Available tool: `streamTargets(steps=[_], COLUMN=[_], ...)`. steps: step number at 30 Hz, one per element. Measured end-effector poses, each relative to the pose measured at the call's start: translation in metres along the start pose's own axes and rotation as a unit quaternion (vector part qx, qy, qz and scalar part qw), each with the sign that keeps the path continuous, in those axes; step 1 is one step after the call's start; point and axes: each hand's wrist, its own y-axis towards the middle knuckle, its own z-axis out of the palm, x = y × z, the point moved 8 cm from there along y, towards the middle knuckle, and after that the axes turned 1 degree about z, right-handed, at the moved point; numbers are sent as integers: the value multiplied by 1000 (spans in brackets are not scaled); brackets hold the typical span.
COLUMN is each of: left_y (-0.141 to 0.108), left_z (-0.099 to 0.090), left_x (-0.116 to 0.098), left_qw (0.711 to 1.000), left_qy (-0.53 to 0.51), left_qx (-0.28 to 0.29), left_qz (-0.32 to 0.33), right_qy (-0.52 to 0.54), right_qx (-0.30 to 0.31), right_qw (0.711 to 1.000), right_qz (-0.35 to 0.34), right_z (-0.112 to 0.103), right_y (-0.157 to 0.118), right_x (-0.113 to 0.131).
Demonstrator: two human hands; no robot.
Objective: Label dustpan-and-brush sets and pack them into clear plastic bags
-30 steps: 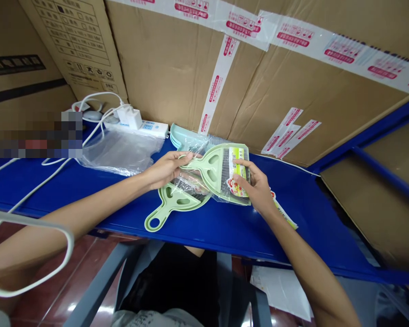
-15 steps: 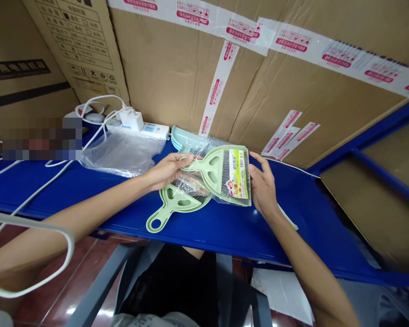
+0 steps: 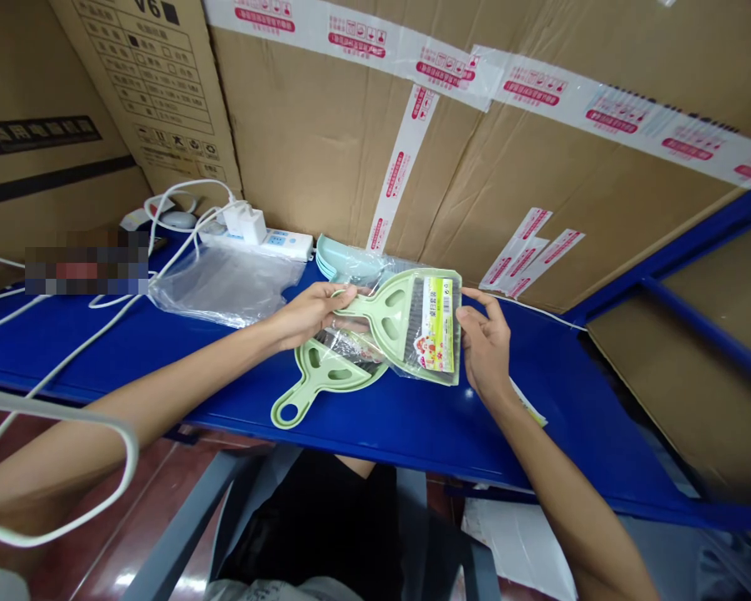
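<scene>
Between my hands is a light green dustpan and brush set (image 3: 390, 321), with dark bristles and a yellow-and-white label (image 3: 439, 324) under clear plastic. My left hand (image 3: 318, 313) pinches its handle, thumb on top. At the wide right edge, my right hand (image 3: 485, 346) grips the set between thumb and fingers; the fingertips are partly hidden behind it. Below lies a second green dustpan and brush set (image 3: 325, 374) on the blue table (image 3: 425, 421), its ring handle toward me. Behind the held set are light blue dustpans (image 3: 344, 260), partly covered.
A clear plastic bag (image 3: 225, 284) lies left, before a white power strip (image 3: 288, 242) with plugs and white cables. Large cardboard boxes (image 3: 313, 142) wall the back. A blue metal bar (image 3: 707, 321) runs at right. Some paper (image 3: 526, 402) sits beneath my right wrist.
The held set has tilted very slightly, and my right fingers have shifted a little along its edge. The camera view has moved slightly. Both hands keep their hold.
</scene>
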Motion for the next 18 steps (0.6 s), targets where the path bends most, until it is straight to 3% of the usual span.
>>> streamTargets(steps=[9,18], left_y=[1,3], left_z=[0,-2], left_x=[0,0], left_qw=[1000,999], left_qy=[-4,15], left_qx=[10,25], left_qz=[8,27], right_qy=[18,24], right_qx=[-26,-72], right_qw=[999,997], right_qz=[27,-16], right_z=[-3,-17], right_y=[4,9], right_x=[-4,4])
